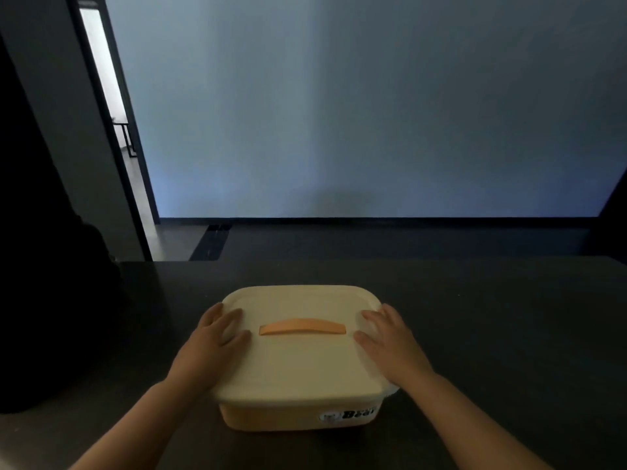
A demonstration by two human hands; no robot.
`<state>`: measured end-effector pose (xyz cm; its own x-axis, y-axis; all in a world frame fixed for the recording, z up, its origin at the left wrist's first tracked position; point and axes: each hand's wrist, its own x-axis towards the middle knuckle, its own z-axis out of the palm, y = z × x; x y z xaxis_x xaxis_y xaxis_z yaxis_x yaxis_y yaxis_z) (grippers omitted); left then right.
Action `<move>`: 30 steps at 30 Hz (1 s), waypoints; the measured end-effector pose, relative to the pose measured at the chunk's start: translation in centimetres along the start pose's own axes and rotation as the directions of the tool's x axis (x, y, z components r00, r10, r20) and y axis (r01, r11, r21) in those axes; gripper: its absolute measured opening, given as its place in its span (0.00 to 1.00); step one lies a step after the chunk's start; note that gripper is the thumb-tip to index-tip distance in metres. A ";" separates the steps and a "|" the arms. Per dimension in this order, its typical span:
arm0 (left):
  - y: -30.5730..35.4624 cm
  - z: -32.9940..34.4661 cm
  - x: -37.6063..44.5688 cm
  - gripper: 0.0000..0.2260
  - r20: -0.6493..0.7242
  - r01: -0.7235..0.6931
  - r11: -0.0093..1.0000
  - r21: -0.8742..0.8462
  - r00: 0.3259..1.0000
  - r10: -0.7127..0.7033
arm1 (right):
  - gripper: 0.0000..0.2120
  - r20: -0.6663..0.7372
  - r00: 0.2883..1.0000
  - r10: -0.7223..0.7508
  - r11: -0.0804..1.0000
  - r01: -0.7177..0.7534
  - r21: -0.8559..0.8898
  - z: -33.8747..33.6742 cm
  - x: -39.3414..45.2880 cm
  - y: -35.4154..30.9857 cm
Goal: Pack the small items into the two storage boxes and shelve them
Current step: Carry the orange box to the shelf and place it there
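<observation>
Two bare forearms reach in from the bottom edge over a dark table (475,317), on which a cream storage box (298,415) sits close to the person, between both arms. Its pale lid (298,361) is on, and each hand lies flat on top with fingers straight and relaxed, gripping nothing: the left hand (217,337) on the lid's left edge, the right hand (386,337) on its right edge. Between them, touched by neither, runs the orange handle (302,326). A small label (349,414) shows on the box's near side.
</observation>
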<state>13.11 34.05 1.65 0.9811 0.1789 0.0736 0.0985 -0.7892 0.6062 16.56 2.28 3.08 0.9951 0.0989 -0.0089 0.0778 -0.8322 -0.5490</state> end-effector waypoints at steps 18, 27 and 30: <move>-0.6 0.5 1.9 0.23 -0.030 0.135 0.976 -0.170 0.989 -0.142 | 0.23 0.083 0.975 0.206 0.890 -0.222 0.398 0.2 2.5 1.9; -1.4 1.0 2.6 0.23 0.018 0.161 0.949 -0.270 0.987 -0.163 | 0.19 0.054 0.968 0.246 0.818 -0.237 0.525 0.3 2.5 2.0; -1.4 0.9 2.4 0.23 -0.002 0.170 0.945 -0.280 0.984 -0.177 | 0.19 0.057 0.969 0.240 0.789 -0.229 0.570 0.0 1.9 1.5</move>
<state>15.43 35.06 0.25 0.9477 0.3172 -0.0337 0.2131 -0.5508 0.8069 18.57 1.17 2.25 0.9794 -0.0732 -0.1880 -0.2017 -0.3686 -0.9075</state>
